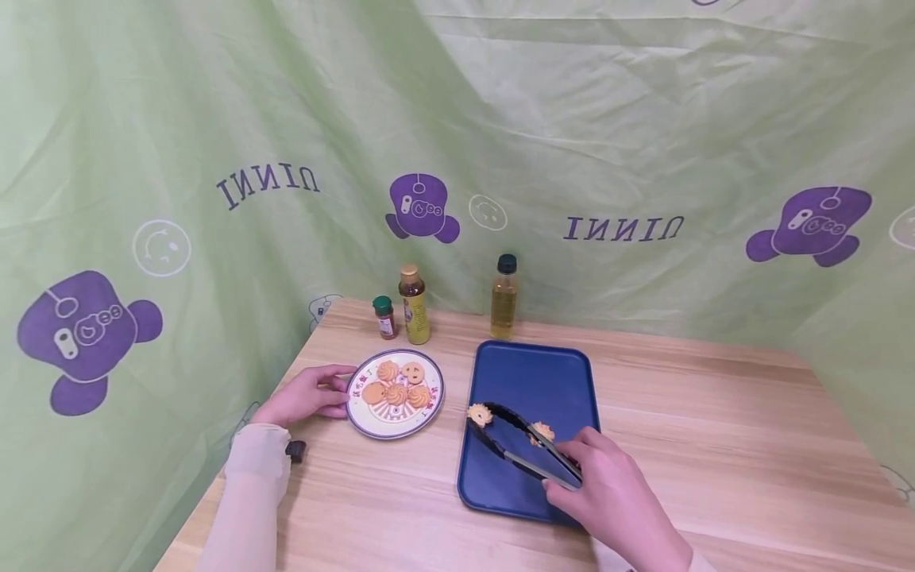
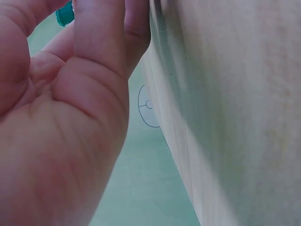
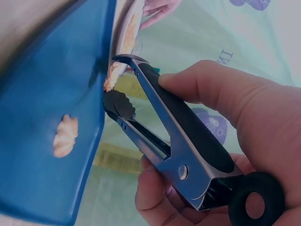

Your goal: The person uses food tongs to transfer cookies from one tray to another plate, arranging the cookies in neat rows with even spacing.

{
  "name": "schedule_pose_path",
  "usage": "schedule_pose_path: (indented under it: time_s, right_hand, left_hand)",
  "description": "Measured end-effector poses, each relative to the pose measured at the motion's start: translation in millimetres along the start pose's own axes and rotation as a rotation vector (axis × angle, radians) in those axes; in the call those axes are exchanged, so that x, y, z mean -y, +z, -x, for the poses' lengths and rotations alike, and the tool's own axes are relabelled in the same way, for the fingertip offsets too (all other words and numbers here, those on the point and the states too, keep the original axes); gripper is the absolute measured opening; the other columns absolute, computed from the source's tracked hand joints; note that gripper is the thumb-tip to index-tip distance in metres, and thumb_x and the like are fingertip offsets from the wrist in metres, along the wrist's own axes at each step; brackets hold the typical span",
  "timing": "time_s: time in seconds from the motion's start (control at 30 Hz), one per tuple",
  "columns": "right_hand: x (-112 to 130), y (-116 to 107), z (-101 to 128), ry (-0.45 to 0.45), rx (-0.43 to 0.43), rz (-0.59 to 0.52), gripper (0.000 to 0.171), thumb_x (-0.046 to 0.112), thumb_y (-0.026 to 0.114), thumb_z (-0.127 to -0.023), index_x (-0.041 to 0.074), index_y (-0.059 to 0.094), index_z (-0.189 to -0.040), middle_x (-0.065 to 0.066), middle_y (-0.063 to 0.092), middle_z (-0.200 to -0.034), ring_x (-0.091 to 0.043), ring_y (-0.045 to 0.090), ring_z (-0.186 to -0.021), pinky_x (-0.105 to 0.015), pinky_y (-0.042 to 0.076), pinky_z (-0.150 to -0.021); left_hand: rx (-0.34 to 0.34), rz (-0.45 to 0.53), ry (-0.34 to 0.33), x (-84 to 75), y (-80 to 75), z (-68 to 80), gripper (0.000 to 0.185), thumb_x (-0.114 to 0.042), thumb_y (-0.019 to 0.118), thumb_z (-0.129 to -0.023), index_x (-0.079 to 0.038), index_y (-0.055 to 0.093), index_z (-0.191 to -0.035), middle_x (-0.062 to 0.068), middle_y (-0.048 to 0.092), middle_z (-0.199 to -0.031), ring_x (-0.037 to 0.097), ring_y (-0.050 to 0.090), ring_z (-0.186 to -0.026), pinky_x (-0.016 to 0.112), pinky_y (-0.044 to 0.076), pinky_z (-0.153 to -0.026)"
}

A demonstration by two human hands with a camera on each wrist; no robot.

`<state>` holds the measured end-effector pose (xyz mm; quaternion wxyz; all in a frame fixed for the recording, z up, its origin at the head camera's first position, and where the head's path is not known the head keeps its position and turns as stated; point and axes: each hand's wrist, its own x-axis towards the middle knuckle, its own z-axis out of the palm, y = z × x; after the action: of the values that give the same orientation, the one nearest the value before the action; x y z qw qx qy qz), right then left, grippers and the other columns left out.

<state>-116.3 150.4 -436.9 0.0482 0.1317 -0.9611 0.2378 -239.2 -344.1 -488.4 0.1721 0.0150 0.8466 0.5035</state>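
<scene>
Head view: right hand [image 1: 615,492] squeezes tongs [image 1: 525,445] pointing toward the desk's far-left, tips pinching a cookie [image 1: 479,414] at the tray's [image 1: 532,373] left edge; plate [image 1: 368,425] lies further left, left hand [image 1: 307,395] touching it with loose fingers.

A: What setting is shown?
B: A staged recording booth, not a real kitchen: a green printed backdrop cloth [image 1: 572,119] encloses a wooden tabletop [image 1: 715,445].
A: Further evidence?
B: Three condiment bottles [image 1: 415,306] stand in a row against the cloth.
</scene>
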Motion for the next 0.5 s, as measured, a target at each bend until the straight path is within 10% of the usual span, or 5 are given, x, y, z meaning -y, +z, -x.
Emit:
schedule_pose_path:
  time_s: [0.5]
  right_hand:
    - [57.1, 30.3, -36.6, -0.153, -0.007, -0.118, 0.031, 0.024, 0.091, -0.079, 0.009, 0.087, -0.106, 0.007, 0.065, -0.09, -0.009, 0.06, -0.081, -0.025, 0.055, -0.067]
  left_hand:
    - [0.012, 0.021, 0.005, -0.2, -1.3, -1.2, 0.066, 0.0, 0.069, -0.107, 0.006, 0.043, -0.168, 0.028, 0.062, -0.134, 0.018, 0.079, -0.097, 0.033, 0.074, -0.088]
